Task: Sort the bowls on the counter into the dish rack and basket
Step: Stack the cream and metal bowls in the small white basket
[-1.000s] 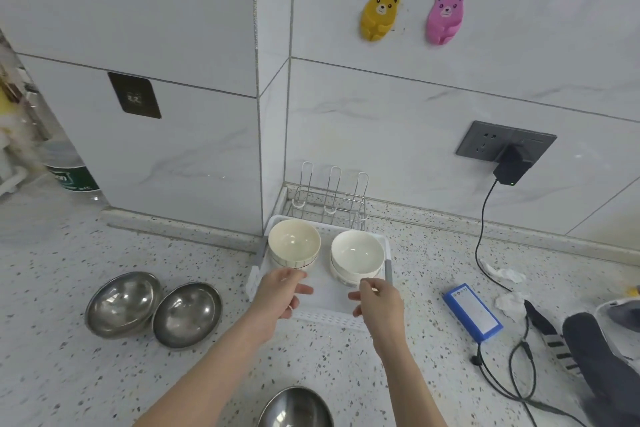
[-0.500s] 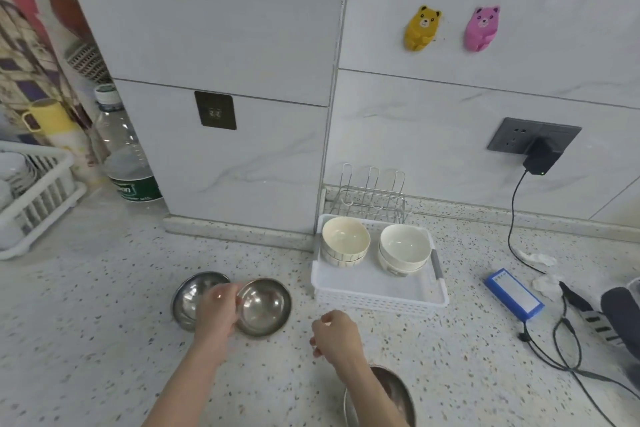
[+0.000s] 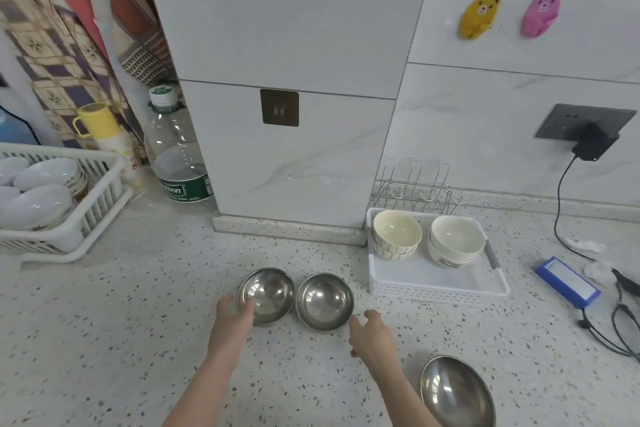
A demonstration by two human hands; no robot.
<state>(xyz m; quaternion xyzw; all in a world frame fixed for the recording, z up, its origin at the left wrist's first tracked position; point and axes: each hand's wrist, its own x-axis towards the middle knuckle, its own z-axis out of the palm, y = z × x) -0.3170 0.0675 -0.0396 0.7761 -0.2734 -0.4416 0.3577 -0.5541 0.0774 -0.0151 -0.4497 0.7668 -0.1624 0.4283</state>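
Note:
Two steel bowls sit side by side on the speckled counter, the left steel bowl (image 3: pixel 268 291) and the right steel bowl (image 3: pixel 325 300). My left hand (image 3: pixel 232 319) lies at the left bowl's near rim, fingers over the edge and thumb outside it. My right hand (image 3: pixel 372 333) hovers with spread fingers just beside the right bowl's near-right rim. A third steel bowl (image 3: pixel 455 392) lies at the bottom right. The white basket (image 3: pixel 436 286) holds a stack of cream bowls (image 3: pixel 396 232) and a stack of white bowls (image 3: pixel 457 241). The white dish rack (image 3: pixel 86 218) at far left holds several white bowls.
A wire plate stand (image 3: pixel 412 187) stands behind the basket against the wall. A large water bottle (image 3: pixel 176 156) and a yellow cup (image 3: pixel 95 121) are beside the dish rack. A blue box (image 3: pixel 568 281) and black cables (image 3: pixel 620 319) lie at the right.
Both hands left the basket and came to the steel bowls. My right hand has reached forward to the right bowl and opened; my left hand shifted to the left bowl's near rim.

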